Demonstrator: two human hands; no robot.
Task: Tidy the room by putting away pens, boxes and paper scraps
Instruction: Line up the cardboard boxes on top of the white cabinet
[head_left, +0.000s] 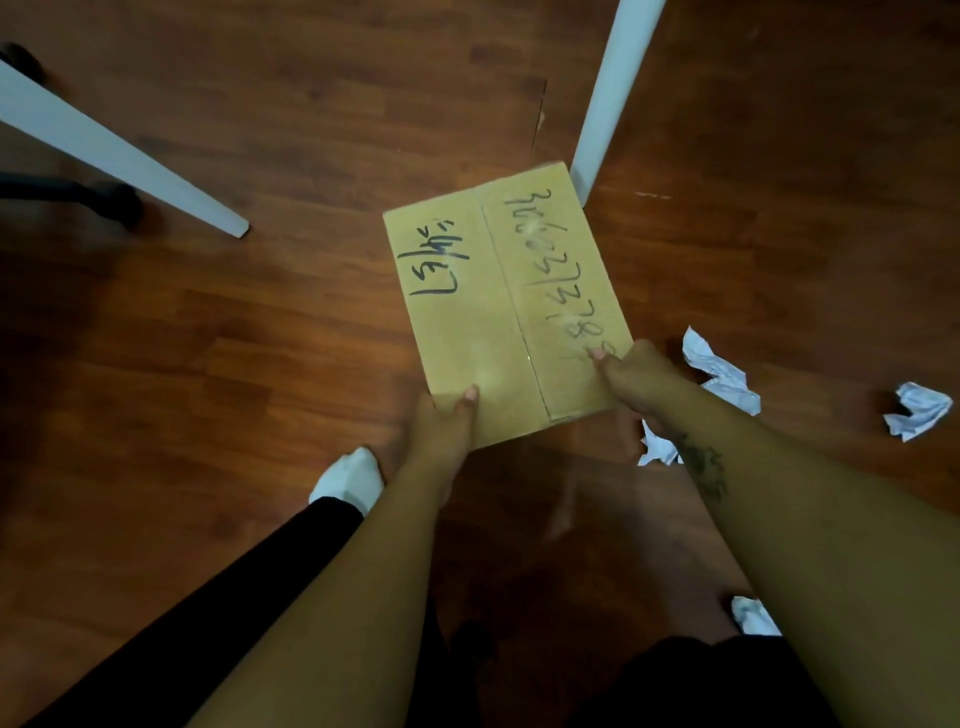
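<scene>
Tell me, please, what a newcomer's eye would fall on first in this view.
The tan cardboard box with black marker writing stands out first, mid-frame, gripped at its near end by the left hand and the right hand. Next come the crumpled white paper scraps on the dark wooden floor to its right, and a white table leg just behind the box.

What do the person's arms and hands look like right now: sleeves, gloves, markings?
Both forearms are bare, with no sleeves in view. The left hand and the right hand wear no gloves, and no ring or watch shows. A dark tattoo, too blurred to make out, marks the right forearm near the wrist.
</scene>
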